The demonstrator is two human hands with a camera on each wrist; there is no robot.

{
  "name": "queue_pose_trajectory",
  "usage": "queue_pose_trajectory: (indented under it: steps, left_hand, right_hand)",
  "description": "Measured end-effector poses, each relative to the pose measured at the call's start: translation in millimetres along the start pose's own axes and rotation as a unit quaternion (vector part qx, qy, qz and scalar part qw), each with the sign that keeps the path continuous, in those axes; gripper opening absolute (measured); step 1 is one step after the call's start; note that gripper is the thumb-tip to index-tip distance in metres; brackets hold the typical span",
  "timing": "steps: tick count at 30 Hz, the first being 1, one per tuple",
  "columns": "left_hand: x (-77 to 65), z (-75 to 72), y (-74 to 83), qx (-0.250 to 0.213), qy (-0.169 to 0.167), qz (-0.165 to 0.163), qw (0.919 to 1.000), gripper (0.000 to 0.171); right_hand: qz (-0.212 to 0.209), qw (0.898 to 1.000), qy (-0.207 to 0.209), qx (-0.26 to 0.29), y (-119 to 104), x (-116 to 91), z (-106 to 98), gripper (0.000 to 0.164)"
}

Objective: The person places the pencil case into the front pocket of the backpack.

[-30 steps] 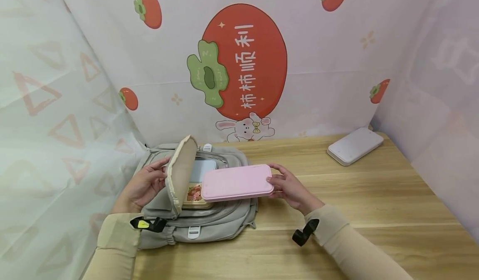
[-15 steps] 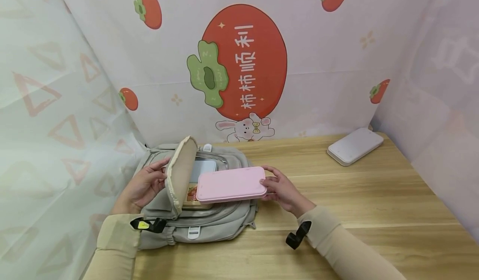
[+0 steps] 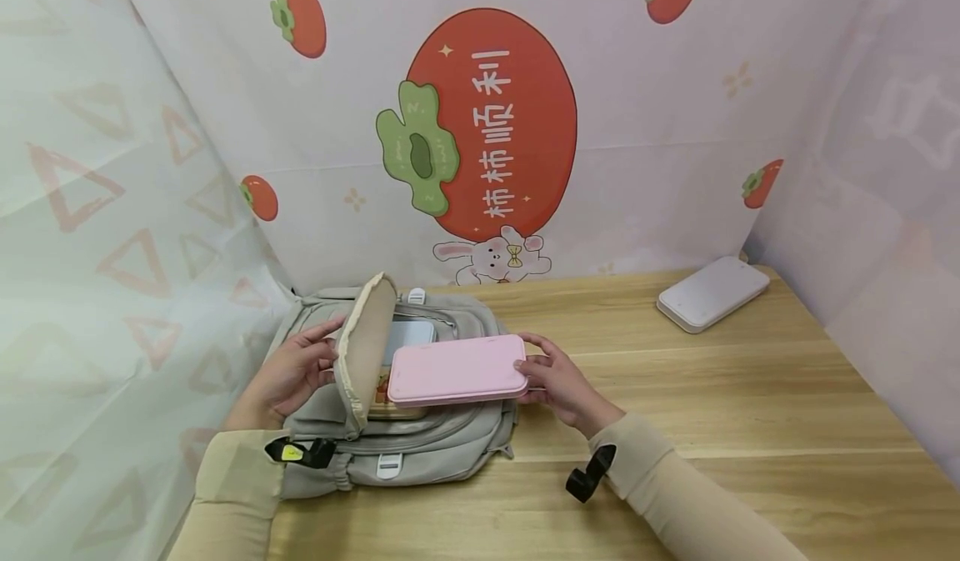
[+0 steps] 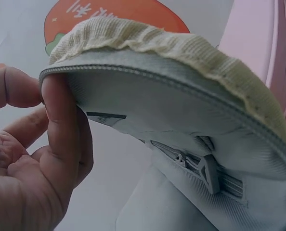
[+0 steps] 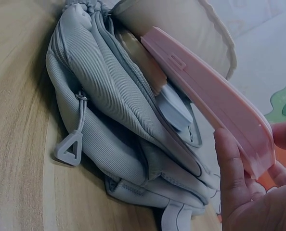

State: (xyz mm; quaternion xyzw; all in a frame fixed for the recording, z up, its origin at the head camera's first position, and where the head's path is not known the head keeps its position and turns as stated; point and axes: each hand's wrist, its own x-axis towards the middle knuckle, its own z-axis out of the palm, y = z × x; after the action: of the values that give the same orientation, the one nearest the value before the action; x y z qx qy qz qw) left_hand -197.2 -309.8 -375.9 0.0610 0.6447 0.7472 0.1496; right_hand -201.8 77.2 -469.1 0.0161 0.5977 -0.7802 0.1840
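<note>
A grey backpack (image 3: 465,453) lies on the table with its front pocket unzipped. My left hand (image 3: 294,378) pinches the edge of the pocket's flap (image 3: 366,344) and holds it raised; in the left wrist view the fingers (image 4: 61,110) meet the flap at its zipper. My right hand (image 3: 562,386) grips the right end of a flat pink pencil case (image 3: 457,368), thumb on top. Its left end hangs over the pocket opening, near the flap. Inside the pocket are a light blue case (image 3: 408,333) and a tan box with a picture (image 3: 393,412), partly hidden.
A white case (image 3: 712,293) lies at the back right of the wooden table (image 3: 712,428). Printed cloth (image 3: 637,211) walls the table at the back and both sides. A zipper pull (image 5: 70,147) hangs from the backpack's side.
My right hand has carried the pink pencil case a little left, further over the pocket, covering more of the tan box. My left hand and the flap have hardly moved.
</note>
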Motion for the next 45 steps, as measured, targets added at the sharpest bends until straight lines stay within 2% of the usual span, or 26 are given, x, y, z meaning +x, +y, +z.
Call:
queue_pose_trajectory:
  steps: [6, 13, 16, 22, 26, 29, 31, 36, 45]
  left_hand:
    - [1.8, 5.2, 5.4, 0.063, 0.021, -0.013, 0.9977, 0.068]
    - [2.2, 7.6, 7.9, 0.080, 0.036, -0.019, 0.9960, 0.066]
    - [2.0, 8.1, 8.8, 0.105, 0.047, -0.021, 0.9931, 0.065]
    - [1.2, 14.7, 12.8, 0.173, 0.064, -0.035, 0.9822, 0.065]
    - [-1.1, 23.8, 16.6, 0.228, 0.072, -0.048, 0.9699, 0.064]
    - [-2.3, 31.3, 19.6, 0.267, 0.074, -0.048, 0.9598, 0.062]
    - [-1.7, 34.8, 21.2, 0.277, 0.073, -0.046, 0.9570, 0.061]
    - [0.9, 37.0, 23.1, 0.272, 0.065, -0.043, 0.9590, 0.060]
    - [3.9, 46.6, 27.0, 0.254, 0.041, -0.033, 0.9657, 0.061]
  right_hand:
    - [0.000, 1.000, 0.002, 0.007, 0, 0, 4, 0.058]
    - [0.012, 1.000, 0.001, 0.011, 1, 1, 10, 0.057]
    - [0.016, 1.000, 0.000, 0.010, 1, 1, 11, 0.056]
    - [0.013, 0.999, -0.036, 0.013, 0, -1, 10, 0.055]
    - [0.016, 0.998, -0.066, 0.007, -1, -3, 8, 0.055]
    - [0.022, 0.997, -0.072, 0.002, -1, -3, 6, 0.056]
    - [0.023, 0.997, -0.074, -0.001, 0, -4, 5, 0.057]
    - [0.025, 0.997, -0.074, -0.010, 0, -3, 7, 0.061]
    - [0.022, 0.998, -0.057, -0.022, -4, -7, 23, 0.059]
